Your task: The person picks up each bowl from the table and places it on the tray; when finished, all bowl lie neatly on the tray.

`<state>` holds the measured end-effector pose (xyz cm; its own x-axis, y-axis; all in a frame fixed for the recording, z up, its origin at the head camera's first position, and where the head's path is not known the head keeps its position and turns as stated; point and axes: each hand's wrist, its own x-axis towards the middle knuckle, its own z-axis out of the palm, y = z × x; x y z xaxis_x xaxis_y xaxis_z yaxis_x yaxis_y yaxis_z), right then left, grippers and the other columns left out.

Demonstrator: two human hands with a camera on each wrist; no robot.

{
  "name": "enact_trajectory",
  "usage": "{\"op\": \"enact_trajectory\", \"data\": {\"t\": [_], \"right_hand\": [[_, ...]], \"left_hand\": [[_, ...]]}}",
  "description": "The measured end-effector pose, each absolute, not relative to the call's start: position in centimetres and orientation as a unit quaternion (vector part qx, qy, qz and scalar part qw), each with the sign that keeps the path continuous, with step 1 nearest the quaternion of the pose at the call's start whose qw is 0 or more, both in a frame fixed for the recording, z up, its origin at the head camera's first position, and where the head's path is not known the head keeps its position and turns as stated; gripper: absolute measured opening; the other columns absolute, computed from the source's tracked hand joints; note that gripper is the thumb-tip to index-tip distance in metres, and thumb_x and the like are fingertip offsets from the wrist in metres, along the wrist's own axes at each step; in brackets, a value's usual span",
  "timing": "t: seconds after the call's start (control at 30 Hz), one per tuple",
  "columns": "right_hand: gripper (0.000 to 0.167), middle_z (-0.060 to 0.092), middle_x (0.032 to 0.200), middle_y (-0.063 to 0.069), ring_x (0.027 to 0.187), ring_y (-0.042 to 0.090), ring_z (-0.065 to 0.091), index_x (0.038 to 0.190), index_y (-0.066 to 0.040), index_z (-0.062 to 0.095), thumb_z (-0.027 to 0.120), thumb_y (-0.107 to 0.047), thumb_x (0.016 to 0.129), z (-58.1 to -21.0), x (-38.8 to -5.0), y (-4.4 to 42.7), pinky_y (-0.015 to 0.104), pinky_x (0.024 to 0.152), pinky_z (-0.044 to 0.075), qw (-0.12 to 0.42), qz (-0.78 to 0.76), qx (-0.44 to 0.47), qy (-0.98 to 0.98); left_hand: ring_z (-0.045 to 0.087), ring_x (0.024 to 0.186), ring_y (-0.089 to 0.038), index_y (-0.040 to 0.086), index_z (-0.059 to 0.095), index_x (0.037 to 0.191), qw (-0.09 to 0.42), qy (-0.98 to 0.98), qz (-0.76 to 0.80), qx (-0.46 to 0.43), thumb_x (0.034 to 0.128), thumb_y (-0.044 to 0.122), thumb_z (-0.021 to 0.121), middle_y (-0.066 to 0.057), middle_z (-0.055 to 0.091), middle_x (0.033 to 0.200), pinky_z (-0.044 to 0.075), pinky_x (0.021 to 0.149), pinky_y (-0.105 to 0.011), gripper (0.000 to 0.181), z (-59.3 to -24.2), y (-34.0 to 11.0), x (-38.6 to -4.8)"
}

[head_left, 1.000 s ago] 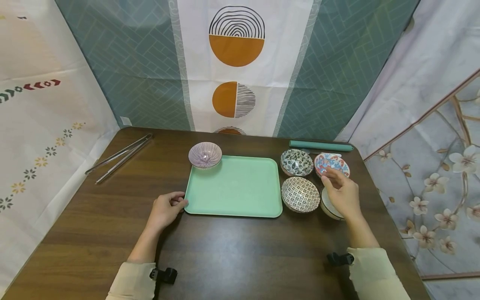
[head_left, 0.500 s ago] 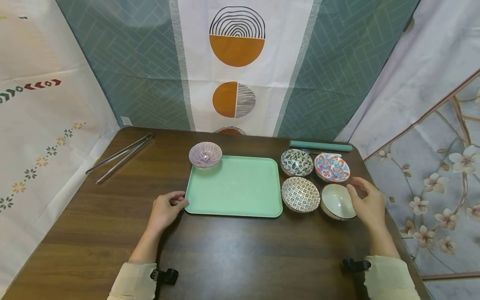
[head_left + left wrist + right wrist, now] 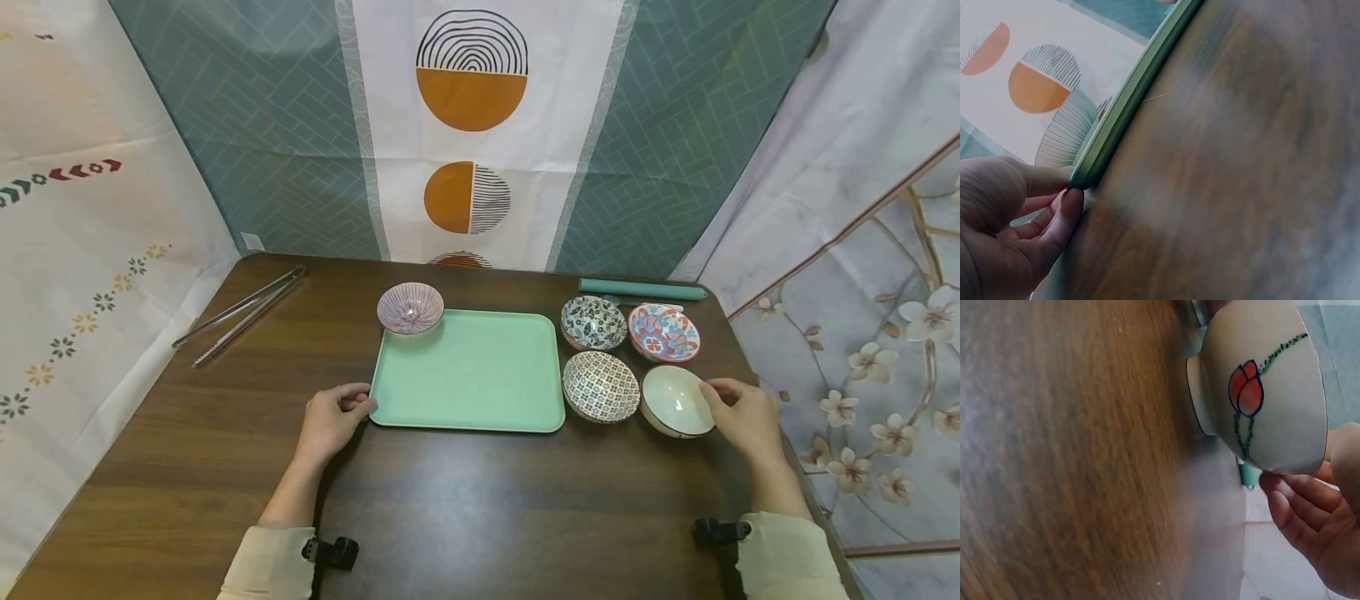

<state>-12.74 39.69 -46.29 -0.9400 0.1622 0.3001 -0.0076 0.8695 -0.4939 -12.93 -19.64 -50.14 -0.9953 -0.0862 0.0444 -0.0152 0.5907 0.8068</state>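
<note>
My left hand [image 3: 335,419] pinches the front left corner of a mint-green rectangular tray [image 3: 480,375]. In the left wrist view, the thumb lies over the tray's edge [image 3: 1125,109] and a fingertip sits under it. On the right, my right hand [image 3: 746,414] holds the right side of a cream bowl [image 3: 673,400] by its rim, thumb at the rim and fingers against the outer wall. The right wrist view shows a red flower bud with green stems on that bowl [image 3: 1291,419], its foot low by the table. A purple striped bowl [image 3: 410,308] overlaps the tray's back left corner.
Beside the cream bowl are a brown-patterned bowl [image 3: 601,387], a green leaf-patterned bowl [image 3: 593,322] and a red-blue bowl [image 3: 664,332]. A teal roll [image 3: 642,289] lies behind them at the table's back edge. Metal tongs [image 3: 240,315] lie at the back left.
My right hand has moved right and toward me, from over the red-blue and cream bowls to the cream bowl's right rim, now gripping it. The left hand stays at the tray corner.
</note>
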Motion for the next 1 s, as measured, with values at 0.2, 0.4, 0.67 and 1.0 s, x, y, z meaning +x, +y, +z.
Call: {"op": "enact_trajectory", "data": {"t": [0.2, 0.4, 0.67, 1.0], "right_hand": [[0.033, 0.073, 0.086, 0.025, 0.068, 0.034, 0.069, 0.103, 0.011, 0.073, 0.063, -0.020, 0.100, -46.4, -12.4, 40.3, 0.038, 0.058, 0.051, 0.111, 0.243, -0.027, -0.963], [0.029, 0.073, 0.081, 0.022, 0.060, 0.010, 0.059, 0.099, 0.011, 0.074, 0.063, -0.016, 0.099, -46.3, -12.4, 41.0, 0.024, 0.051, 0.045, 0.129, 0.259, -0.004, -0.957], [0.036, 0.072, 0.088, 0.028, 0.059, -0.007, 0.052, 0.104, 0.014, 0.072, 0.060, -0.021, 0.102, -43.7, -12.3, 41.1, 0.015, 0.050, 0.043, 0.141, 0.285, -0.021, -0.948], [0.041, 0.073, 0.091, 0.027, 0.060, -0.005, 0.055, 0.109, 0.010, 0.072, 0.059, -0.028, 0.103, -39.6, -13.7, 37.6, 0.017, 0.050, 0.045, 0.144, 0.299, -0.014, -0.943]], "left_hand": [[0.068, 0.085, -0.024, -0.005, 0.074, 0.112, 0.038, -0.890, -0.454, 0.027, 0.0916, 0.011, 0.075, -0.013, 0.073, 0.093, 0.051, 0.068, -0.021, 0.026, -50.3, -19.6, -12.9], [0.068, 0.083, -0.022, -0.004, 0.074, 0.112, 0.037, -0.889, -0.455, 0.033, 0.0917, 0.013, 0.075, -0.013, 0.073, 0.093, 0.050, 0.067, -0.020, 0.026, -50.3, -19.6, -13.1], [0.068, 0.086, -0.023, -0.005, 0.074, 0.113, 0.026, -0.885, -0.462, 0.041, 0.0919, 0.012, 0.075, -0.014, 0.073, 0.094, 0.050, 0.067, -0.019, 0.027, -49.9, -19.7, -13.0], [0.068, 0.086, -0.023, -0.005, 0.073, 0.114, 0.022, -0.888, -0.459, 0.040, 0.0921, 0.012, 0.075, -0.013, 0.073, 0.094, 0.050, 0.067, -0.020, 0.028, -49.9, -19.7, -13.0]]}}
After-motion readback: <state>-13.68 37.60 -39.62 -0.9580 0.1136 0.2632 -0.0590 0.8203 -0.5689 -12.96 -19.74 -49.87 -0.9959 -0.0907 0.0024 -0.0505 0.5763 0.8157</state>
